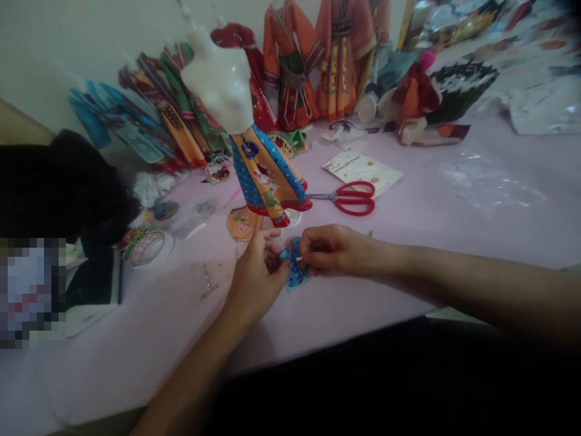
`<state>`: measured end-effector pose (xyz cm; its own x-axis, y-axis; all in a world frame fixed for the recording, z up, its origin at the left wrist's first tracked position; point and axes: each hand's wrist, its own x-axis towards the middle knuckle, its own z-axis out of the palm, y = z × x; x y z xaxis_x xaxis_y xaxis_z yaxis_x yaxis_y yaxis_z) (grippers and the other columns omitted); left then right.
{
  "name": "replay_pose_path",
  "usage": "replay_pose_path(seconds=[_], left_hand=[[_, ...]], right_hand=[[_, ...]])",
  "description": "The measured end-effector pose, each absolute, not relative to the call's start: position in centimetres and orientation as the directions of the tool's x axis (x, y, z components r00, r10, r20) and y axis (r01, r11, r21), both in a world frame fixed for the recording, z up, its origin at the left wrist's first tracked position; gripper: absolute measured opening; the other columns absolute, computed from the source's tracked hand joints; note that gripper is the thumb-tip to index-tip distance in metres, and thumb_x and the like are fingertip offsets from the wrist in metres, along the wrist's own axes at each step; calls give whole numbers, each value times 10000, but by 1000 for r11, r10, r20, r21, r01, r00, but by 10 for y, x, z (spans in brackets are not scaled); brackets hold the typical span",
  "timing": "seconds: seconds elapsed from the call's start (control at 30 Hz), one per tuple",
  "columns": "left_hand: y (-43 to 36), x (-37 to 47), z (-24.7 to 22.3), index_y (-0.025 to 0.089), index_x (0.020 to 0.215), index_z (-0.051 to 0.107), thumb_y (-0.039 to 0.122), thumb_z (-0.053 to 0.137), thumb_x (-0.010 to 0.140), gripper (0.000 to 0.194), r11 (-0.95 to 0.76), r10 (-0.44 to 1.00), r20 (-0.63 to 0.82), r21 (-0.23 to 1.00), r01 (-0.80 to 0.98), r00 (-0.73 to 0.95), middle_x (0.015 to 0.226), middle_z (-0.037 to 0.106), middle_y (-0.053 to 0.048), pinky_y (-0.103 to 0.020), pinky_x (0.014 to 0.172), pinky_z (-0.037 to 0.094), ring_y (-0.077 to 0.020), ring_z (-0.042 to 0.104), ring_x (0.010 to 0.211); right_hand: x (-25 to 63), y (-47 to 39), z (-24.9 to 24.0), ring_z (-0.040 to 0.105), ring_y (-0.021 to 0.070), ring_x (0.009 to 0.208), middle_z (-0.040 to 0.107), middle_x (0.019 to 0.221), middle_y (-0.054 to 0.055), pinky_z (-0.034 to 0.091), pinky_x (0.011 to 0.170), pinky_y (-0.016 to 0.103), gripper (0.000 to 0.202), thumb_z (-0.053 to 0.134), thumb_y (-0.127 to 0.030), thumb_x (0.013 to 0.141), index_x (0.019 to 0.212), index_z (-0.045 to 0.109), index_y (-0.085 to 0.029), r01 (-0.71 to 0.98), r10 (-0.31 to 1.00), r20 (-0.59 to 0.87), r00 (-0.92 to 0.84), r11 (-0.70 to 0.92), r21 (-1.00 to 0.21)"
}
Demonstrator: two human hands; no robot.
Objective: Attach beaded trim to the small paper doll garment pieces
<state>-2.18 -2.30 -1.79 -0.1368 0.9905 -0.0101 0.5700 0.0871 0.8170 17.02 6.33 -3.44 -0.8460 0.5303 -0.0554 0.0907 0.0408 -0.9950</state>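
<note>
Near the table's front edge, my left hand (259, 272) pinches the left side of a small blue patterned cloth piece (297, 277). My right hand (327, 249) has its fingers closed on the cloth's upper right part, with a small white bit showing at the fingertips. Just behind the hands, a small white mannequin (222, 85) wears a blue and orange skirt with a red hem (270, 172). An orange cloth piece (244, 224) lies left of the skirt's hem. Red-handled scissors (354, 198) rest behind my right hand.
Several small costumes (293, 66) stand along the wall. A tape roll (152, 248) and a dark tablet-like object (93, 281) are at left. A white printed card (362, 171), clear plastic (492, 181) and a dark basket (465, 91) are at right.
</note>
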Motion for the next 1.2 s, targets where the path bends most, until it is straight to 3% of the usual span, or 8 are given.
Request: replay_pose_path(seconds=[0.1, 0.23, 0.43, 0.73, 0.9, 1.2], left_hand=[[-24, -25, -20, 212, 1236, 504, 249, 700, 815, 466, 124, 989, -71, 870, 477, -128, 1073, 617, -45, -340, 791, 531, -191, 669, 885], [-24, -27, -19, 208, 1230, 488, 301, 715, 810, 486, 198, 980, -172, 904, 379, -100, 1012, 658, -52, -363, 809, 539, -222, 674, 921], [-31, -25, -20, 244, 1323, 472, 256, 711, 830, 548, 90, 993, -32, 821, 564, -111, 1025, 662, -42, -388, 879, 528, -222, 672, 963], [-34, -31, -25, 292, 1370, 444, 256, 723, 816, 621, 170, 985, -166, 828, 534, -57, 1017, 650, -28, -369, 797, 548, -231, 693, 916], [-35, -29, -21, 278, 1362, 446, 273, 680, 840, 573, 186, 981, -186, 807, 560, -57, 899, 667, -6, -356, 737, 516, -220, 681, 810], [-30, -22, -12, 197, 1249, 481, 242, 667, 807, 481, 213, 976, -213, 916, 340, -39, 866, 634, 8, -283, 679, 500, -167, 642, 764]], right_hand=[[171, 64, -34, 621, 116, 704, 646, 770, 6, 483, 628, 219, 43, 602, -148, 875, 848, 576, -168, 96, 524, -52, -850, 58, -994], [172, 66, -34, 628, 126, 708, 645, 776, 7, 493, 641, 236, 45, 610, -177, 879, 854, 572, -172, 106, 513, -60, -856, 60, -993], [173, 66, -36, 593, 118, 701, 633, 780, -1, 466, 631, 229, 42, 600, -158, 874, 857, 567, -175, 96, 501, -42, -864, 83, -992], [175, 69, -37, 504, 93, 678, 587, 770, -19, 410, 603, 203, 45, 592, -125, 868, 856, 579, -166, 71, 468, 5, -884, 145, -987], [176, 69, -38, 486, 93, 682, 575, 774, -17, 405, 610, 203, 35, 597, -149, 883, 856, 579, -162, 61, 454, 11, -891, 143, -988], [176, 68, -27, 429, 81, 637, 514, 723, -40, 361, 571, 207, 60, 597, -154, 900, 847, 570, -148, 86, 437, -11, -899, 152, -985]])
